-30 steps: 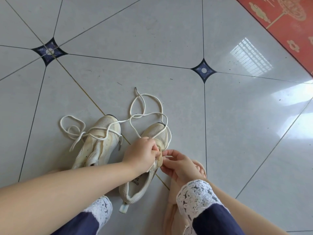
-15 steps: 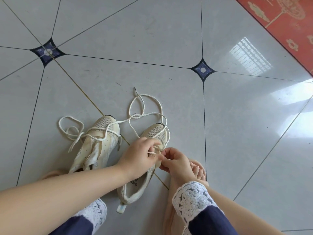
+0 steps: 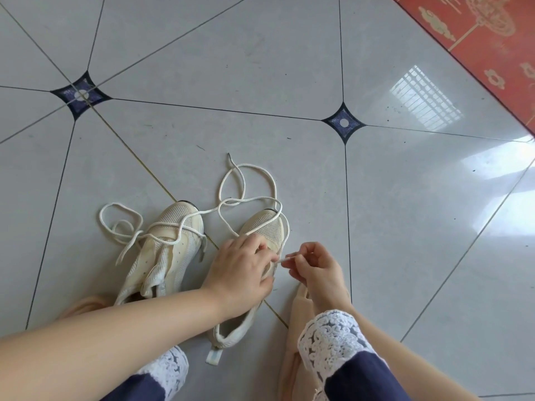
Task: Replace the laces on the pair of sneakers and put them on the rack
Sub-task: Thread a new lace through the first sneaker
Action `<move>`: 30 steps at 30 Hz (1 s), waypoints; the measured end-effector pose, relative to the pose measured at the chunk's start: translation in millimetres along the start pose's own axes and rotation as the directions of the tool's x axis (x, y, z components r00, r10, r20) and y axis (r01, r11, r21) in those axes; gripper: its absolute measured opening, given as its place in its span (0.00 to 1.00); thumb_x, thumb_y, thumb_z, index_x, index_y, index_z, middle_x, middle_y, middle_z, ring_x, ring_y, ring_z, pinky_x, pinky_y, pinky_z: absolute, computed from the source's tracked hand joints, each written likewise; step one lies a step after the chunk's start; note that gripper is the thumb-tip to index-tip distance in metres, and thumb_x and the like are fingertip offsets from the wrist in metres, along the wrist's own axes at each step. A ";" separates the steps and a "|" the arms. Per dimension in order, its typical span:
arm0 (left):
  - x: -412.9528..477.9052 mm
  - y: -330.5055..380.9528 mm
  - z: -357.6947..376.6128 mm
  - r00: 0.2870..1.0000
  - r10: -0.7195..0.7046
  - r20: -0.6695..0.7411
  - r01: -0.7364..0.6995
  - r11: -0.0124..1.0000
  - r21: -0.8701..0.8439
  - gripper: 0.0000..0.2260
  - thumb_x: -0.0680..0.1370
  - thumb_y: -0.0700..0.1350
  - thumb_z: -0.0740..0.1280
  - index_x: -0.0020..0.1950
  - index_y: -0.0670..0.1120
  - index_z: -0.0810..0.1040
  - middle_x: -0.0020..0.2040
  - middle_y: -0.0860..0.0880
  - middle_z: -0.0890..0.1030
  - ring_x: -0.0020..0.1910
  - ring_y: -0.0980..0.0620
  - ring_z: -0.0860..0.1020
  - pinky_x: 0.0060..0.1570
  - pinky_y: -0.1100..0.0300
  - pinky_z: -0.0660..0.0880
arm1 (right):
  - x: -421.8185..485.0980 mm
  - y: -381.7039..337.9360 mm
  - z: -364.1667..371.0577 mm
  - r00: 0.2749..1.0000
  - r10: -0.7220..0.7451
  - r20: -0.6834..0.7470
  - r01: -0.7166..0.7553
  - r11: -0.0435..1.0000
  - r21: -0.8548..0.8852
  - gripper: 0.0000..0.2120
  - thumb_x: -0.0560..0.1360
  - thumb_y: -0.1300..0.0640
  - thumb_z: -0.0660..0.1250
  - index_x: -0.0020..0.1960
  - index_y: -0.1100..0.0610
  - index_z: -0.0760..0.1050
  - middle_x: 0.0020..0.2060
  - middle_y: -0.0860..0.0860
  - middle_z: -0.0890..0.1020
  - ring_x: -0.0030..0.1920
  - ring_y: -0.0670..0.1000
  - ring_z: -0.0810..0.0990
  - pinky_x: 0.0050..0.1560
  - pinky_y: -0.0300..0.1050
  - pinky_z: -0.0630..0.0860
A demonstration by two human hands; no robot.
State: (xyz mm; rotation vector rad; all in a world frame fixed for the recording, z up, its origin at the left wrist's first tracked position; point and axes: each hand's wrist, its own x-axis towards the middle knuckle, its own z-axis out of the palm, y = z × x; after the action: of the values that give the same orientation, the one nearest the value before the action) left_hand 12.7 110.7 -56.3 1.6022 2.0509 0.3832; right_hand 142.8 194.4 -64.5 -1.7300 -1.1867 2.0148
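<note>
Cream mesh is covering 2 low sneakers that are lying side by side on the glossy grey tiled floor (image 3: 405,227), toes pointing away from the person.

In the head view, the left hand (image 3: 243,273) is curling over the middle of the cream mesh right-side sneaker (image 3: 267,227). Its grip is closing around the upper near the eyelets and pinning the shoe down. The right hand (image 3: 318,267) is working just beside it, its grip narrowed to a pinch of thumb and fingertips on the tip of the thick white rope lace (image 3: 288,258). The slack is looping over the toe and out onto the tiles beyond.

The cream mesh left-side sneaker (image 3: 170,250) is lying untouched, with another length of white rope lace (image 3: 130,246) draping across it and coiling to its left. 1 strand is running across to the other toe, so whether these are 2 laces or 1 cannot be told. A red patterned mat (image 3: 492,39) is filling the far right corner. No rack is showing.

Threading seems to be only starting. With coils crossing between the shoes, a hard pull is likely to be tightening them into a knot or dragging the free sneaker. The pinch is holding very little of the tip, so it may be slipping out at the eyelet.
</note>
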 end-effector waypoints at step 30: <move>1.6 -9.4 4.0 0.978 -0.129 -0.166 0.129 0.992 -0.007 0.13 0.58 0.45 0.78 0.39 0.50 0.80 0.52 0.43 0.77 0.49 0.41 0.78 0.50 0.46 0.72 | 22.5 -46.0 -23.5 0.998 -0.017 0.058 0.040 0.907 -0.419 0.05 0.76 0.60 0.64 0.44 0.53 0.76 0.29 0.47 0.71 0.21 0.41 0.65 0.20 0.32 0.59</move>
State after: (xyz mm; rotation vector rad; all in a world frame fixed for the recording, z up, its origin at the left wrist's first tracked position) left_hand 7.0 109.4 -64.8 1.4725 2.2674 0.4795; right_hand 143.3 248.3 -48.1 -1.8309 -1.7598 1.8969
